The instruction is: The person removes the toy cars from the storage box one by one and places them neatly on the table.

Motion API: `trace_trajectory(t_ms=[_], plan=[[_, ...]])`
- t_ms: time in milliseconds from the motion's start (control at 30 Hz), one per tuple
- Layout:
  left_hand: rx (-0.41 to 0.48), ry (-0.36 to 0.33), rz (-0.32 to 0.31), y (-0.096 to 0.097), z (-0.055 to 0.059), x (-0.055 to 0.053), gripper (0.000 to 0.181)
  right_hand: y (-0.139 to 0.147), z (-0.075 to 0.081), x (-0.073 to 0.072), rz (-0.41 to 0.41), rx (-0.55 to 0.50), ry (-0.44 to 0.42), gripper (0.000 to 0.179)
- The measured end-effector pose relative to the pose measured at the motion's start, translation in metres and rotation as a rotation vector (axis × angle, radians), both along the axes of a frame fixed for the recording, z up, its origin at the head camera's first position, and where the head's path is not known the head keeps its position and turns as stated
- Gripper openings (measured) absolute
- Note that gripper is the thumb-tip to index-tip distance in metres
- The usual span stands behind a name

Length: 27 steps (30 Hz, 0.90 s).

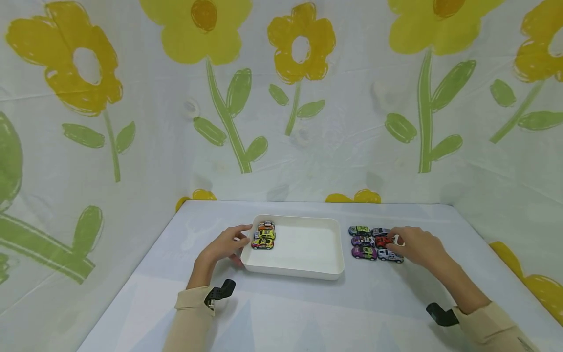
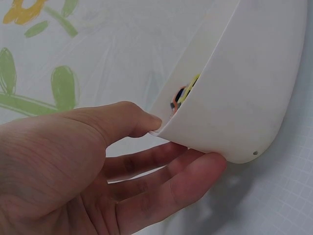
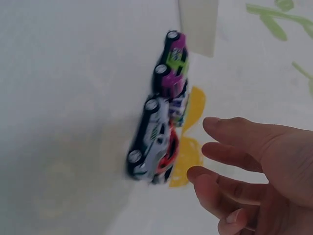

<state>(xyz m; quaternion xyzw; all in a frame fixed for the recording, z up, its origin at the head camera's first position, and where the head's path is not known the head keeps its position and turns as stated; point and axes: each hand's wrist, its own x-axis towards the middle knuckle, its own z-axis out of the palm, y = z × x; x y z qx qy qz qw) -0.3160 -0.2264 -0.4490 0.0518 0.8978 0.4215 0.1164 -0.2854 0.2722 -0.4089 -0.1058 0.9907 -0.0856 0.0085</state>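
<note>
My left hand (image 1: 225,244) grips the left end of a white tray (image 1: 303,272). In the left wrist view the thumb lies on the tray's rim and the fingers are against its underside and wall. Three toy cars (image 1: 263,243) stand in a column at the tray's left inside. My right hand (image 1: 418,245) is over a cluster of several toy cars, with its fingers loosely bent and nothing between them in the right wrist view. Nearest to it are a red toy car (image 1: 381,241), partly covered by the hand, and a silver toy car (image 1: 390,255).
Beside the red and silver cars stand a purple-and-green toy car (image 1: 364,253), a purple-and-white one (image 1: 362,241) and a green one (image 1: 359,230). All are on the white table (image 1: 281,313), right of the tray. A flower-printed curtain (image 1: 343,146) surrounds the table's back and sides.
</note>
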Motion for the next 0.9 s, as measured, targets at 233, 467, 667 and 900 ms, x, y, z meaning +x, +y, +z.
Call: trace_trajectory(t_ms=[233,467,667,900], plan=[[-0.013,-0.002,0.016,0.001,-0.001,-0.001,0.052,-0.037,0.014,-0.012,0.050,-0.040,0.030,0.039],[-0.021,0.000,0.011,0.001,-0.001,-0.001,0.051,-0.082,0.019,-0.026,0.108,-0.060,0.042,0.039],[0.005,-0.013,0.024,0.001,-0.002,0.000,0.053,-0.120,0.024,-0.032,0.148,-0.066,0.035,0.034],[0.007,-0.009,0.024,0.001,-0.001,0.000,0.053,-0.158,0.018,-0.038,0.169,-0.070,-0.009,0.036]])
